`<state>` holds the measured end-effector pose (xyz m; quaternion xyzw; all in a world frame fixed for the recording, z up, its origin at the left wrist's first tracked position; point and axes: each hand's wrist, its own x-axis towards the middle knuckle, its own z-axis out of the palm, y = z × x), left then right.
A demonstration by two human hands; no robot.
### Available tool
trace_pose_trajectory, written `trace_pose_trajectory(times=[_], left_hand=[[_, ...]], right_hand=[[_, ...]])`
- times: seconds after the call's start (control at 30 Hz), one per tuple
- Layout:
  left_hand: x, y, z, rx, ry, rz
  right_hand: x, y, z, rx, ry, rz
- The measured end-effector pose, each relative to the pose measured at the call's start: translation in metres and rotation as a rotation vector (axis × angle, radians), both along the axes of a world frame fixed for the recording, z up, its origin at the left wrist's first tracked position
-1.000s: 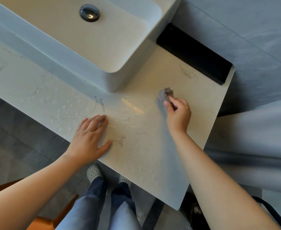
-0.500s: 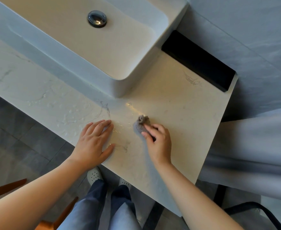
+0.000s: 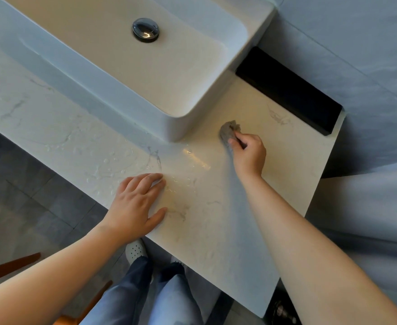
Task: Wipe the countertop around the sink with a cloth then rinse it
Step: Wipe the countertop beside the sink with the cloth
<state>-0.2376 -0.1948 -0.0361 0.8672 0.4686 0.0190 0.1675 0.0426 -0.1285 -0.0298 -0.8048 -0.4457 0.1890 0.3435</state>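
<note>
Fingers (image 3: 236, 140) of right hand (image 3: 249, 157) pinch wadded cloth (image 3: 227, 133) beside sink (image 3: 181, 129), pointing away; left hand (image 3: 134, 205) flat on countertop (image 3: 216, 221).

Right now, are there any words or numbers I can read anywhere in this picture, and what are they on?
None: no word, number, label or sign can be read here.
The sink, drain plug, cloth and black box are plain.
The grey squiggles on the countertop are veins in the stone, not writing.
</note>
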Motion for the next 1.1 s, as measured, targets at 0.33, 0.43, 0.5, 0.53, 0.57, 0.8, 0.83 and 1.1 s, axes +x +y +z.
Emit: trace_pose_trajectory(times=[0.33, 0.43, 0.5, 0.53, 0.57, 0.8, 0.83, 1.1], left_hand=[[-0.003, 0.003, 0.002, -0.052, -0.05, 0.005], [-0.009, 0.008, 0.004, -0.067, -0.136, 0.015], [-0.015, 0.012, 0.006, -0.047, -0.153, 0.027], [-0.018, 0.015, 0.007, -0.036, -0.143, 0.036], [-0.021, 0.018, 0.008, -0.029, -0.12, 0.047], [-0.035, 0.024, 0.005, -0.038, 0.048, 0.049], [-0.035, 0.024, 0.004, -0.038, 0.047, 0.05], [-0.036, 0.024, -0.001, -0.041, 0.006, 0.063]], right_hand=[[-0.055, -0.052, -0.019, 0.083, -0.044, 0.174], [-0.07, -0.078, -0.015, 0.033, 0.004, 0.287], [-0.073, -0.086, -0.01, -0.057, 0.081, 0.357], [-0.072, -0.087, -0.006, -0.08, 0.113, 0.368], [-0.069, -0.085, -0.002, -0.066, 0.128, 0.349], [-0.033, -0.011, 0.006, 0.039, -0.029, 0.127], [-0.032, 0.001, 0.003, 0.02, -0.045, 0.118], [-0.064, 0.012, -0.012, 0.052, -0.166, 0.155]])
